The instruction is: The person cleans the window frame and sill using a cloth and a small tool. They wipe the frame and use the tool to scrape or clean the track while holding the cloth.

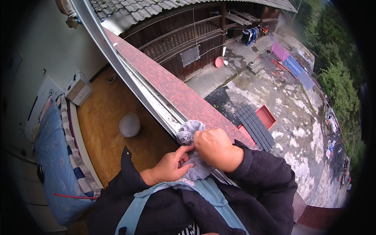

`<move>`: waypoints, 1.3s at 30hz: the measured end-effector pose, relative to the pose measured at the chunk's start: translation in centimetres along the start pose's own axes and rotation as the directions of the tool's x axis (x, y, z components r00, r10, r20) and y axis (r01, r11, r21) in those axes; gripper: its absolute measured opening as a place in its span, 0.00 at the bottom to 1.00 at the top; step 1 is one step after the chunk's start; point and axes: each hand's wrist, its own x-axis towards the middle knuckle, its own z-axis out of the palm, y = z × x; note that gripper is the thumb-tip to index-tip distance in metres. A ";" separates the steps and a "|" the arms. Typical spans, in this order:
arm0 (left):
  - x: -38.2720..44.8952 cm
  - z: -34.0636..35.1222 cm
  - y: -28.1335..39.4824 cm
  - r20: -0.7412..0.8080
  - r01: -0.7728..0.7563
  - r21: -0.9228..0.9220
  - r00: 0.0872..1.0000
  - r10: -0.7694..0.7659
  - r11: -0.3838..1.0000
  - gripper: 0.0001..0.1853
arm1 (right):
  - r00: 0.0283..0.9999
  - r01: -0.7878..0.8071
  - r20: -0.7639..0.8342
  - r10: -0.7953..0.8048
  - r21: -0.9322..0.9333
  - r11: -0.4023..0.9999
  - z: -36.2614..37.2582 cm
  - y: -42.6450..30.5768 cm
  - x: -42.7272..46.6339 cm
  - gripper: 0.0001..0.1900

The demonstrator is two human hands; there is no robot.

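Observation:
A grey-purple cloth (191, 129) is bunched above the window track (155, 102), and more of it hangs below my hands over the frame. My right hand (216, 148) is closed on the cloth from the right side, knuckles up. At its left, my left hand (170, 167) pinches the cloth between thumb and fingers, close to the right hand's fingertips. The cloth between the two hands is partly hidden by them. Beside the track runs a red speckled stone sill (176, 91).
A metal window frame (100, 38) curves up at left. Indoors are a bed (55, 147), a small cabinet (78, 89) and a white round bin (129, 124) on the floor. Outside, far below, lie a concrete yard (252, 94) and a dark corrugated sheet (254, 126), beside a wooden house (176, 38).

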 end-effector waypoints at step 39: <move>0.8 -0.5 -3.0 -0.237 -0.057 0.035 0.969 0.064 0.998 0.35 | 0.970 -0.007 -0.236 0.064 0.234 0.972 4.9 0.7 11.2 0.10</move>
